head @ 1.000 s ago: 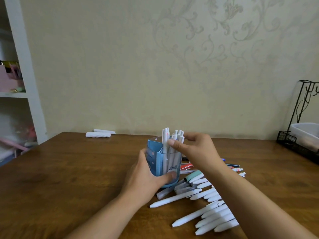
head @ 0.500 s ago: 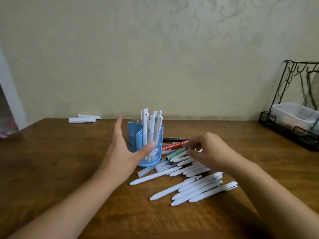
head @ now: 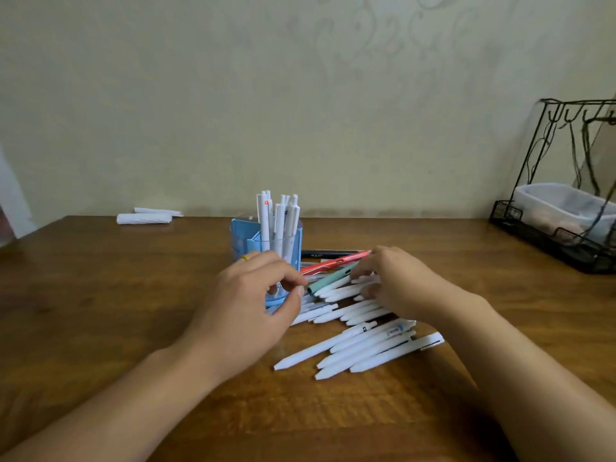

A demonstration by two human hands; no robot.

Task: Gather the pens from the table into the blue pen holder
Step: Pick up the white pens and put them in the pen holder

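The blue pen holder (head: 241, 235) stands upright mid-table with several white pens (head: 265, 221) in it. My left hand (head: 253, 298) is curled just in front of it, thumb and forefinger tips close together beside the end of a teal pen (head: 330, 281), with nothing visible between them. My right hand (head: 396, 285) lies on the pile to the holder's right, fingers curled down over several white pens (head: 343, 291). More loose white pens (head: 363, 348) lie nearer me. A red pen (head: 333, 262) and a black pen (head: 328, 253) rest behind the pile.
The wooden table (head: 100, 295) runs to a wall at the back. Two rolled white papers (head: 144, 218) lie at the back left. A black wire rack (head: 546, 241) holding a clear plastic box (head: 560, 205) stands at the far right.
My right hand left the holder's top and came down onto the pen pile. My left hand let go of the holder and curled in front of it. The view tilted down and rightward.
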